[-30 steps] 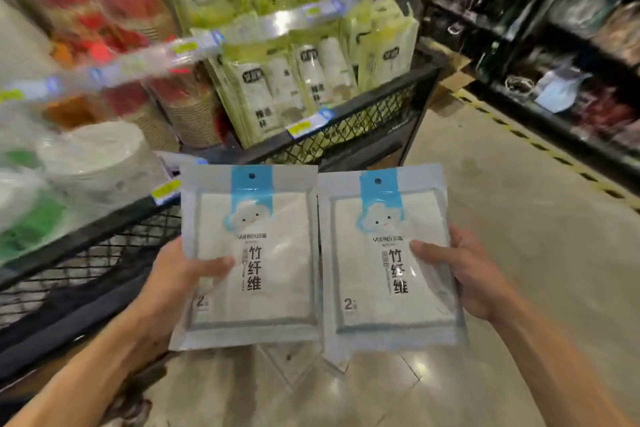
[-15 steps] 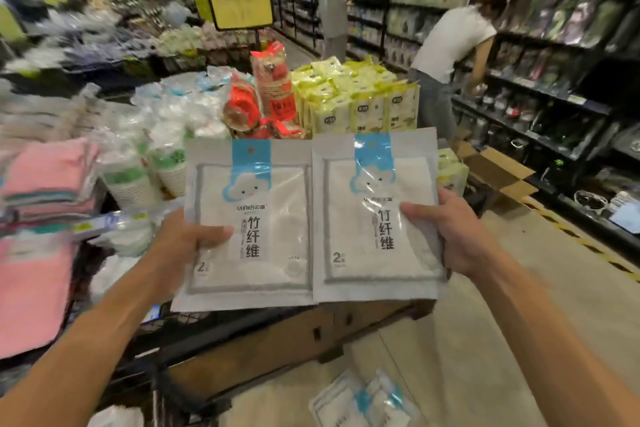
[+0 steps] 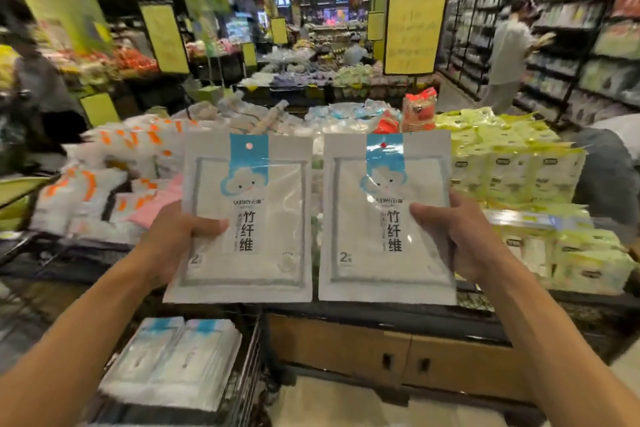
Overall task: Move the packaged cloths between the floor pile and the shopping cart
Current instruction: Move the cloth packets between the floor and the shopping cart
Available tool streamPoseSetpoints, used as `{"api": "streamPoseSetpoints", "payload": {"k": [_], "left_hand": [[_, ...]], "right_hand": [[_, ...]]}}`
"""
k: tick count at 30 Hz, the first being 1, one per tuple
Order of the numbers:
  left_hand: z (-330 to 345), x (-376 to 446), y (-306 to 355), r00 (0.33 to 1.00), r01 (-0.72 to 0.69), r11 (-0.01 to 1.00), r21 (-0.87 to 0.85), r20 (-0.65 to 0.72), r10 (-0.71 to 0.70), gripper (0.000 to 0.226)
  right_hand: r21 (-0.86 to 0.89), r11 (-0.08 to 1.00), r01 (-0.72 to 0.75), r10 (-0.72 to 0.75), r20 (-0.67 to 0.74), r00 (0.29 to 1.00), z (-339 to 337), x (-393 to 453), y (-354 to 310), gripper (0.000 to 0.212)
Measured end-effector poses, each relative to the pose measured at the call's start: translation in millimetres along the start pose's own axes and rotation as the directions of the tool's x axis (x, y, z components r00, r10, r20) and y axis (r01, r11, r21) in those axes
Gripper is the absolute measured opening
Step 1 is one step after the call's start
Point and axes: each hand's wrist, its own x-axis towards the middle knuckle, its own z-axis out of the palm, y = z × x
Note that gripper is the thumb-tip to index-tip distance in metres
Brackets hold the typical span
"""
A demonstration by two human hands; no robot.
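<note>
While my head lifts, both packs come up with it: my left hand (image 3: 173, 239) grips the left cloth pack (image 3: 242, 218) by its lower left edge, thumb pressed across the front, and my right hand (image 3: 460, 239) grips the right cloth pack (image 3: 384, 218) by its right edge, thumb laid over the printed label. Half a second ago the two packs touched edge to edge; now a narrow gap runs between them, both upright, faces toward me. They sit higher against the display table (image 3: 381, 343) than before, and the view has swung from the side aisle to look straight down the store, yellow signs (image 3: 412, 31) ahead. Down at lower left, the shopping cart (image 3: 246, 388) is in sight now, with a stack of matching packs (image 3: 173, 364) lying flat inside it, side by side. Yellow-green packages (image 3: 512, 166) crowd the table behind my right hand, and a person in white (image 3: 509, 45) stands by the shelves on the right.
</note>
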Motion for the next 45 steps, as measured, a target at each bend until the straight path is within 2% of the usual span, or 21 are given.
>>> {"api": "streamPoseSetpoints", "payload": {"k": [4, 9, 10, 12, 14, 22, 25, 28, 31, 35, 40, 43, 44, 45], "left_hand": [[-37, -54, 4, 0.993, -0.019, 1.000, -0.019, -0.118, 0.017, 0.042], [-88, -105, 10, 0.974, -0.023, 0.999, -0.037, -0.227, 0.014, 0.073], [-101, -112, 10, 0.966, -0.013, 0.999, -0.038, -0.259, 0.003, 0.071], [-125, -125, 10, 0.955, -0.012, 0.999, -0.042, -0.297, -0.001, 0.048], [-150, -137, 9, 0.943, -0.007, 0.999, -0.050, -0.332, -0.010, 0.038], [-285, -161, -6, 0.935, 0.001, 0.996, -0.087, -0.354, -0.032, 0.031], [-340, -167, -15, 0.939, 0.013, 0.995, -0.099, -0.340, -0.046, 0.046], [-378, -168, -25, 0.934, 0.043, 0.992, -0.120, -0.347, -0.082, 0.053], [-413, -160, -34, 0.923, 0.087, 0.988, -0.125, -0.363, -0.127, 0.045], [-440, -138, -48, 0.917, 0.120, 0.986, -0.118, -0.367, -0.156, 0.057], [-456, -93, -65, 0.888, 0.152, 0.976, -0.157, -0.412, -0.204, 0.048], [-461, -62, -75, 0.872, 0.168, 0.973, -0.158, -0.436, -0.221, 0.077], [-463, -51, -78, 0.869, 0.187, 0.969, -0.164, -0.433, -0.241, 0.076], [-464, -39, -81, 0.866, 0.208, 0.964, -0.163, -0.428, -0.259, 0.065]], "right_hand": [[-0.015, 1.000, 0.023, -0.021, 0.126, 0.992, 32, -7, 2, 0.030], [-0.020, 1.000, -0.001, 0.006, 0.249, 0.969, 86, -18, 8, 0.030], [-0.025, 1.000, -0.008, 0.014, 0.268, 0.963, 99, -20, 10, 0.031], [-0.039, 0.999, -0.018, 0.028, 0.296, 0.955, 125, -24, 15, 0.033], [-0.050, 0.998, -0.024, 0.039, 0.320, 0.947, 153, -28, 22, 0.033], [-0.068, 0.996, -0.052, 0.073, 0.355, 0.932, 284, -41, 73, 0.034], [-0.071, 0.995, -0.077, 0.098, 0.376, 0.921, 334, -43, 97, 0.034], [-0.067, 0.992, -0.108, 0.125, 0.394, 0.910, 369, -42, 115, 0.035], [-0.068, 0.990, -0.123, 0.140, 0.401, 0.905, 402, -36, 132, 0.035], [-0.100, 0.988, -0.119, 0.150, 0.400, 0.904, 428, -13, 152, 0.034], [-0.123, 0.981, -0.148, 0.186, 0.392, 0.901, 452, 33, 181, 0.035], [-0.140, 0.975, -0.171, 0.213, 0.389, 0.896, 465, 66, 197, 0.031], [-0.137, 0.973, -0.187, 0.226, 0.383, 0.896, 467, 76, 201, 0.031], [-0.129, 0.970, -0.207, 0.241, 0.376, 0.895, 469, 86, 206, 0.031]]}}
